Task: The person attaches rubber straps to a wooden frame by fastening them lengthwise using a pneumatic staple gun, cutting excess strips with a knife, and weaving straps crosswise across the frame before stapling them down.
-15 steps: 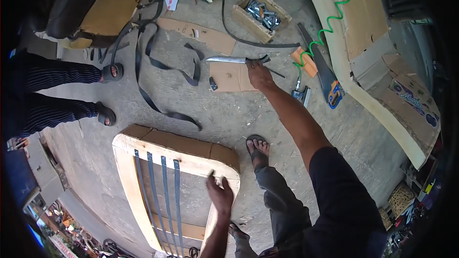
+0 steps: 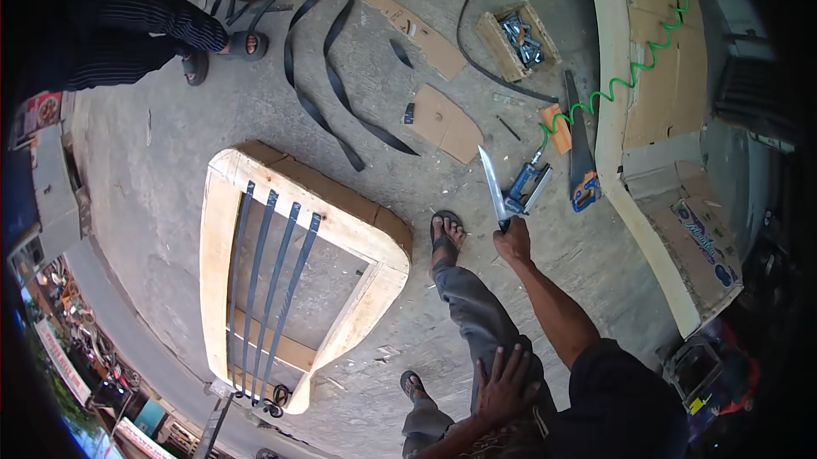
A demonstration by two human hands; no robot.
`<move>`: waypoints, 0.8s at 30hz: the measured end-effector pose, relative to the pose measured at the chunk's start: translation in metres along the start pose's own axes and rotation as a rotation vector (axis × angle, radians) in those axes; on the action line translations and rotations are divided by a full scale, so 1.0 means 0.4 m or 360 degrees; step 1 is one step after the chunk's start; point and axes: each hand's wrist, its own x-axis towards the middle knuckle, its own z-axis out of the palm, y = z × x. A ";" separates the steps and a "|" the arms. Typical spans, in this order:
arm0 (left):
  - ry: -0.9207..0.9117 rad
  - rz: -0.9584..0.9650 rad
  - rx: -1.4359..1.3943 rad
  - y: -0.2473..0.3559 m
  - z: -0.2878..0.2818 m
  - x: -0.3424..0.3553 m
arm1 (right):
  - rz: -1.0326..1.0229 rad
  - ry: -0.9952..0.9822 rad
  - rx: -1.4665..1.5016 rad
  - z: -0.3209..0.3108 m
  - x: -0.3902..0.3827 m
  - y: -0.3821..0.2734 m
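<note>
My right hand (image 2: 511,239) is closed around a long knife (image 2: 490,176), its blade pointing up and forward over the floor near the blue nail gun (image 2: 526,184). My left hand (image 2: 502,391) rests on the thigh of my grey trousers (image 2: 465,313), fingers spread. To the left lies a wooden frame (image 2: 219,238) with several dark straps (image 2: 300,256) stretched across its opening. Ahead of the knife are a cardboard piece (image 2: 447,127) and loose black straps (image 2: 334,93).
Another person's striped legs (image 2: 145,21) and sandals stand upper left. A box of metal pieces (image 2: 519,38), a handsaw (image 2: 579,144) and a green coiled hose (image 2: 630,85) lie ahead right. A long pale frame with cardboard (image 2: 621,195) runs along the right.
My right hand has lifted the knife from by the cardboard and drawn it back toward me, blade turned upward. My left hand has moved from over the frame onto my thigh.
</note>
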 end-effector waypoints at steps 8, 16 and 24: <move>0.0371 -0.0343 -0.0114 0.009 0.180 -0.265 | 0.0407 -0.0153 -0.0152 -0.300 -0.717 0.220; 0.0533 -0.0519 -0.0629 -0.147 0.470 -0.654 | 0.0154 -0.0396 -0.0331 -0.281 -1.133 0.286; 0.1067 -0.0752 -0.1080 -0.385 0.706 -1.156 | -0.0575 -0.0605 -0.0937 -0.093 -1.523 0.169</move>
